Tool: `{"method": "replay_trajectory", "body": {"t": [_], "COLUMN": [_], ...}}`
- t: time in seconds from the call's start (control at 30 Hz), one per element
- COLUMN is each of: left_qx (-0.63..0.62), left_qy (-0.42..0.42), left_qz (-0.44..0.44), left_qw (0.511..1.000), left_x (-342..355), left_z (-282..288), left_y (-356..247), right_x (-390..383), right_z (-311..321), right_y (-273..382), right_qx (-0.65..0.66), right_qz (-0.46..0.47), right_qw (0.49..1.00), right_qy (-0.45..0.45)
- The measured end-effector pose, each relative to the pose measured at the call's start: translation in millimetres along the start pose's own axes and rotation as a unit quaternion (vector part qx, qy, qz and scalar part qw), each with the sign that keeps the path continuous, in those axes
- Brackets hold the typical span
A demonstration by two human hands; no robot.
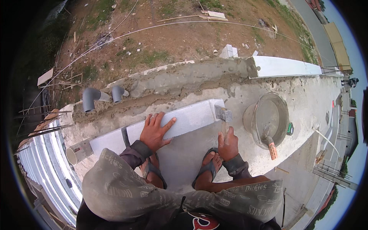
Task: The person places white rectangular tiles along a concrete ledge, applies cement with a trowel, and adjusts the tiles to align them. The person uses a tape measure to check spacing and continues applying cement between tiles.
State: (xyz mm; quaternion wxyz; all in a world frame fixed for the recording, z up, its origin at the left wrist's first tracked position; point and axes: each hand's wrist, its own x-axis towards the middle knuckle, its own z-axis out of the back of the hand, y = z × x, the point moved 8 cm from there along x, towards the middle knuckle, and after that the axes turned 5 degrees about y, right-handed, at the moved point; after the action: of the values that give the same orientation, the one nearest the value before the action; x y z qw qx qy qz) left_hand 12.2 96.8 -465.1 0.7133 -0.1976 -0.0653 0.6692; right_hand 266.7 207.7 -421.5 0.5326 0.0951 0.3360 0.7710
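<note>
I am resting my left hand [156, 133], fingers spread apart, on a white block [188, 118] lying on the concrete slab [180, 149], clamping my right hand [229, 144] around a short-handled tool [223, 114] at the block's right end, a mortar bed [184, 78] running beyond.

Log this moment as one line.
left hand: spread on white block | right hand: gripping short-handled tool near block's right end | bucket: right of block

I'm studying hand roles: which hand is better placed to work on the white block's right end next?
Probably the right hand: it grips the tool, its head by that end of the block. The left hand lies spread on the block, farther from that end.
</note>
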Motion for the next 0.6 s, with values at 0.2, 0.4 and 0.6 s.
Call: {"method": "replay_trajectory", "body": {"t": [0.2, 0.4, 0.6], "left_qx": [-0.009, -0.002, -0.018], "left_qy": [-0.005, 0.006, -0.01], "left_qz": [-0.006, 0.0, -0.005], "left_qw": [1.0, 1.0, 1.0], "left_x": [1, -3, 0], "left_z": [-4, -1, 0], "left_y": [-1, 0, -1], "right_x": [9, 38, 24], "right_z": [42, -11, 36], "right_y": [23, 15, 21], "right_qx": [0.051, -0.037, 0.076], "right_qz": [0.159, -0.008, 0.111], "right_qw": [0.98, 0.998, 0.985], "right_qy": [-0.11, 0.048, -0.104]}}
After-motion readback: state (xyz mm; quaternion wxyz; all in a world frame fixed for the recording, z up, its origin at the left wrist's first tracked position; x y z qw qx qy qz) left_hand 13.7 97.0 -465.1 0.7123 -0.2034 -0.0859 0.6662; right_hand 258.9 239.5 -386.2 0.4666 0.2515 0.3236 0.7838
